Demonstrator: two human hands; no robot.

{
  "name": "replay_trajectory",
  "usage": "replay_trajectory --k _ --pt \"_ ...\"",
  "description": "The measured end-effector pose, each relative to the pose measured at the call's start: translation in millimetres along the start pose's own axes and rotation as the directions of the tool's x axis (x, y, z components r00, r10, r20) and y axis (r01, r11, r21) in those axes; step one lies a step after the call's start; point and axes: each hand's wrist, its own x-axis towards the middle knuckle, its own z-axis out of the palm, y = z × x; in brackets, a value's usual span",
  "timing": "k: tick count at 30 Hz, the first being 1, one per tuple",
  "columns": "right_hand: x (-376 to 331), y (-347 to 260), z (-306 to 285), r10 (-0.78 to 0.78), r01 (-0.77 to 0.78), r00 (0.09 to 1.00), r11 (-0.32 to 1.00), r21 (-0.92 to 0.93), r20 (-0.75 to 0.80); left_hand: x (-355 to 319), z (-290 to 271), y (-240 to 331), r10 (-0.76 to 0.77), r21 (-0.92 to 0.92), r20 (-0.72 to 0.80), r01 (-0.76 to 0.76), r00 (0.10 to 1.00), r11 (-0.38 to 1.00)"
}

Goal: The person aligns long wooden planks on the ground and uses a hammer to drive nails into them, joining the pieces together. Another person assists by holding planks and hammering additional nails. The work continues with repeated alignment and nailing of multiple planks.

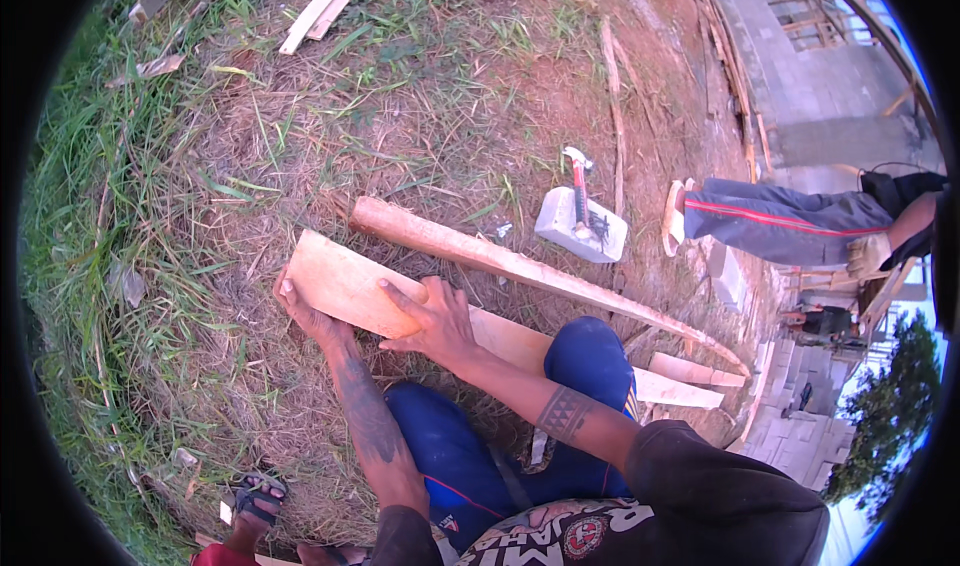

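A pale, long wooden board [345,278] lies slantwise in front of me, running from its square left end across my right thigh. My left hand [308,314] holds the near edge by that end, its thumb on the edge and its other fingers partly hidden by the wood. Farther along, my right hand [440,321] grips the board from above. Its index finger stretches over the top face, while the thumb is by the near edge and the other fingers reach the far edge. Just beyond the board, a thicker timber beam [480,251] rests on the ground.
A red-handled hammer [580,178] lies on a pale block [583,228] beyond the beam. A person in dark trousers [780,221] stands at right. A sandalled foot [260,496] is at lower left. Wood strips [325,4] lie on the grass at the top.
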Motion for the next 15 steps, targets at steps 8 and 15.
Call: replay_trajectory --k 8,15 --pt "1 0 6 0.034 -0.034 0.995 0.999 -0.006 0.095 -36 57 40 0.160 0.421 -0.104 -0.102 0.982 0.901" --pt "17 -12 -29 0.063 -0.062 0.979 0.998 -0.012 0.195 -17 39 35 0.158 0.677 -0.075 -0.066 0.985 0.733"
